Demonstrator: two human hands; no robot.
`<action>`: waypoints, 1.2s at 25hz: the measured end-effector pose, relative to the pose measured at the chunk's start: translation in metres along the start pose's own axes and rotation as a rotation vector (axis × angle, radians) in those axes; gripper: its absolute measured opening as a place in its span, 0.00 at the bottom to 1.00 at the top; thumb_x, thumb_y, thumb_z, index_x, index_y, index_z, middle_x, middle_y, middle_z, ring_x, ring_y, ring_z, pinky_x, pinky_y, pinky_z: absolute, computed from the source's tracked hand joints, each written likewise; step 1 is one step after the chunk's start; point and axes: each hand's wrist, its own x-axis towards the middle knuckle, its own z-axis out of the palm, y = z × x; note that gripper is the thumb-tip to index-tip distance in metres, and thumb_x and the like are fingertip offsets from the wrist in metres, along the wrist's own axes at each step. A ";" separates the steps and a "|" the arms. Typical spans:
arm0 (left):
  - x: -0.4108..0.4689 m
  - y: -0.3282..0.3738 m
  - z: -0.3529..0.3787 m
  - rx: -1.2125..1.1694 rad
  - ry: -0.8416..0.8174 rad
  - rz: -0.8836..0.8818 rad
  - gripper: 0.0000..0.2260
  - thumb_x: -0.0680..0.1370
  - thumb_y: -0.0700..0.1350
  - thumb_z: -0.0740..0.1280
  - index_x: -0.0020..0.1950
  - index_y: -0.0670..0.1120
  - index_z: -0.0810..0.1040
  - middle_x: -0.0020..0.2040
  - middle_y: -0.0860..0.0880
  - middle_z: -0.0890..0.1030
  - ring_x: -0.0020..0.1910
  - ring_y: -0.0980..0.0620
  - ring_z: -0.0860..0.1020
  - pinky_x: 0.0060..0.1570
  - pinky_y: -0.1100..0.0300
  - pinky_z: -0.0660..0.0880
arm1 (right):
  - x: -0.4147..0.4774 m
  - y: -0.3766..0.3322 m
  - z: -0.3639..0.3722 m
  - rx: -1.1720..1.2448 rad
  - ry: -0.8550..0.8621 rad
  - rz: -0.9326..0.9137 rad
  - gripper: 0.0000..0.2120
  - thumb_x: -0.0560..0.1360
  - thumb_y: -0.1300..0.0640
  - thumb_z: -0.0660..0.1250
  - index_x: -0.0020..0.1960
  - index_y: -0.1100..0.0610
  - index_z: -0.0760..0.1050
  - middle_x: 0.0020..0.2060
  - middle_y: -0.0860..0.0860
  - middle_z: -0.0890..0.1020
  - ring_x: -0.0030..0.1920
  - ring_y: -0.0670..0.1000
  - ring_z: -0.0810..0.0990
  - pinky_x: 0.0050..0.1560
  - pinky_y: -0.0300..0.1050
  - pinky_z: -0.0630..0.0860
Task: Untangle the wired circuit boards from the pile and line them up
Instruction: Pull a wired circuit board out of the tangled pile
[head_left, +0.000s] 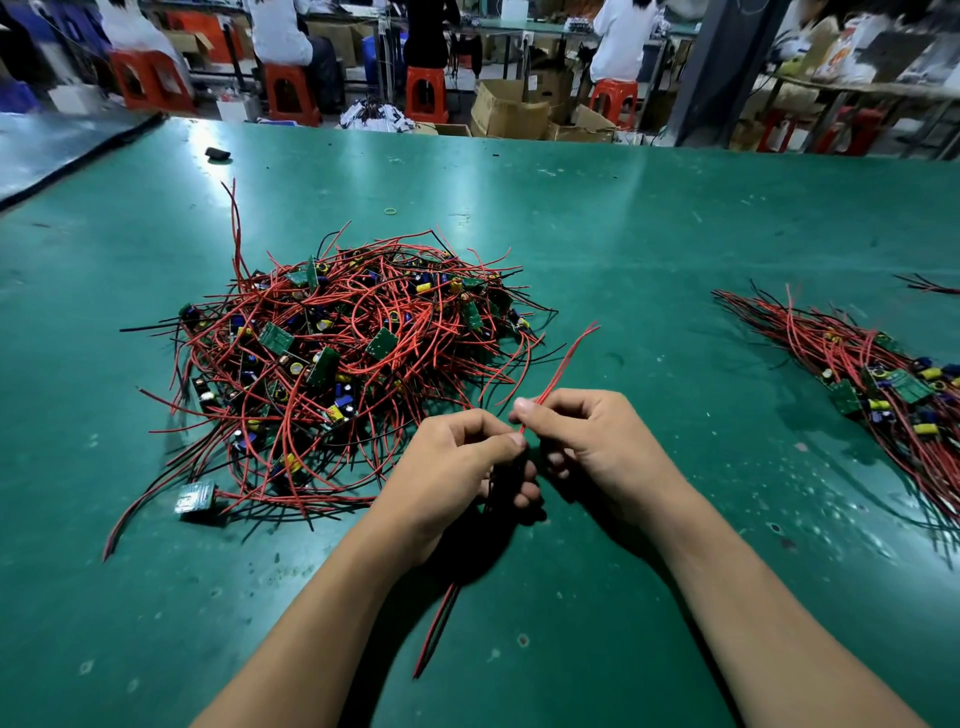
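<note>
Broadly, a green table fills the view. On its left half lies the pile, a tangled mound of red and black wires with small green circuit boards caught in it. By the right edge lies a row of sorted boards, their wires all running toward the far side.

Between the two, nearer the near edge, both hands meet just above the table. The left hand has its fingers curled round a dark bundle, most of it hidden in the palm. The right hand pinches a red wire between thumb and forefinger, and the wire rises toward the far right. A red and black wire pair trails from under the left hand toward the near edge.

A single board lies at the pile's near left fringe. A small black object sits near the far left corner, and a yellow-green rubber band lies beyond the pile.
</note>
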 end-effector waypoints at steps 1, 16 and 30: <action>-0.002 0.001 0.000 -0.001 -0.022 -0.009 0.05 0.77 0.34 0.67 0.40 0.37 0.76 0.33 0.37 0.80 0.28 0.44 0.79 0.28 0.58 0.77 | 0.001 -0.001 -0.005 -0.050 0.062 -0.028 0.19 0.71 0.45 0.77 0.42 0.61 0.79 0.24 0.52 0.69 0.23 0.48 0.63 0.26 0.37 0.58; -0.008 0.013 -0.002 0.102 -0.116 -0.050 0.05 0.76 0.34 0.68 0.40 0.39 0.77 0.34 0.39 0.80 0.30 0.43 0.80 0.31 0.58 0.78 | 0.013 -0.022 -0.012 0.736 0.319 0.049 0.18 0.79 0.55 0.66 0.33 0.59 0.72 0.29 0.50 0.64 0.18 0.43 0.58 0.17 0.35 0.55; -0.002 0.008 0.001 0.272 0.169 0.292 0.10 0.82 0.45 0.62 0.52 0.52 0.84 0.47 0.52 0.86 0.47 0.57 0.83 0.50 0.63 0.78 | -0.010 -0.006 0.014 -0.570 0.402 -0.364 0.06 0.73 0.51 0.76 0.49 0.51 0.85 0.42 0.43 0.86 0.44 0.39 0.82 0.48 0.32 0.74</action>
